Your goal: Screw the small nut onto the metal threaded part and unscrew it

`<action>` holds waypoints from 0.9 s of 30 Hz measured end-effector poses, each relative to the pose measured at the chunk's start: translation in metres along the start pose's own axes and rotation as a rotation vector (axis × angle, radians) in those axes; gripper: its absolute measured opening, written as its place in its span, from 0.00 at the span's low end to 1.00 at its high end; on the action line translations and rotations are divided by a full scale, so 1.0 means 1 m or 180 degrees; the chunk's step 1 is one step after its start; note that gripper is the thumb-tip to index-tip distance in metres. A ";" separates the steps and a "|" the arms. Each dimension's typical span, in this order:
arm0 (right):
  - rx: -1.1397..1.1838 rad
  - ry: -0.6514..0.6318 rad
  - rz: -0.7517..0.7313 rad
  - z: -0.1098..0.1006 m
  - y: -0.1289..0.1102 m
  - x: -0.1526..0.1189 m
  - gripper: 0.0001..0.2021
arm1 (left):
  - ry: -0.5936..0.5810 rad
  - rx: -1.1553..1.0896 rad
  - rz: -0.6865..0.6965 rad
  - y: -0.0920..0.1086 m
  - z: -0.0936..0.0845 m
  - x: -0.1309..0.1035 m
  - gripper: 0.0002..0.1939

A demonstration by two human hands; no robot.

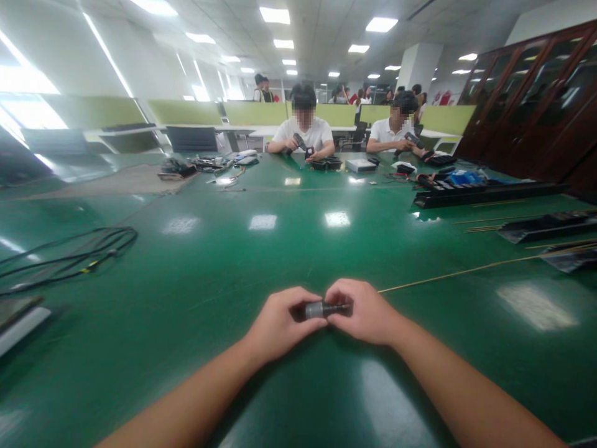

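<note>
On my feed I have both hands together just below the centre of the frame, with a grey-and-black cylindrical piece [316,310] held lengthwise between them, above or on the green tabletop [200,354]; I can't tell whether it touches down. My left hand [276,323] has thumb and forefinger curled narrowly round the grey end, and my right hand [368,314] closes on the darker, slimmer end, its other fingers mostly hidden. I judge the step in hand to be a two-handed hold, perhaps turning or aligning the piece, though a still view can't settle which. Any move from here calls for steady pressure from one side while the other adjusts, keeping both ends in line. A thin brass-coloured rod [448,275] runs from behind my right hand toward the right edge. Black cables [100,239] lie at the left, and at upper centre a person in a white shirt [321,129] holds a dark power tool [300,142].
</note>
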State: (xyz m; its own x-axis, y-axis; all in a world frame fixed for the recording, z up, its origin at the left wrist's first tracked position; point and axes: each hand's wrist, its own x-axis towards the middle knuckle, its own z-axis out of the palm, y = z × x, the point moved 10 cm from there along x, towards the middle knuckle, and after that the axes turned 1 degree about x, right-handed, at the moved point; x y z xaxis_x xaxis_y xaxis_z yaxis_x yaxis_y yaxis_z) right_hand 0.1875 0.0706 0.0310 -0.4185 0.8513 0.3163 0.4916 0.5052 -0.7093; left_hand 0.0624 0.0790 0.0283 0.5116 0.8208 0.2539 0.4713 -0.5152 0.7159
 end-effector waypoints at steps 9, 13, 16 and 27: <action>0.0023 -0.0086 -0.0003 0.004 0.000 -0.001 0.09 | 0.0034 -0.0012 0.0008 0.003 -0.001 0.000 0.12; 0.0032 -0.0088 -0.0007 0.004 0.000 -0.001 0.08 | 0.0024 -0.0013 0.0034 0.004 0.000 0.000 0.12; 0.0052 -0.0100 -0.0028 0.004 0.000 -0.001 0.07 | 0.0030 0.0000 0.0046 0.005 0.000 0.000 0.13; -0.0093 -0.0174 -0.0149 0.005 -0.002 -0.001 0.06 | 0.0043 0.0032 0.0048 0.006 0.000 -0.002 0.13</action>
State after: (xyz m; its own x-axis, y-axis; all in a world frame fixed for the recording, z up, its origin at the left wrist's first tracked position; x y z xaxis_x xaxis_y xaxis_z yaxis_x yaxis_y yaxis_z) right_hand 0.1831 0.0679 0.0288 -0.4821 0.8182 0.3133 0.4923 0.5488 -0.6756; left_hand 0.0645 0.0747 0.0318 0.5090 0.8162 0.2734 0.4708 -0.5299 0.7054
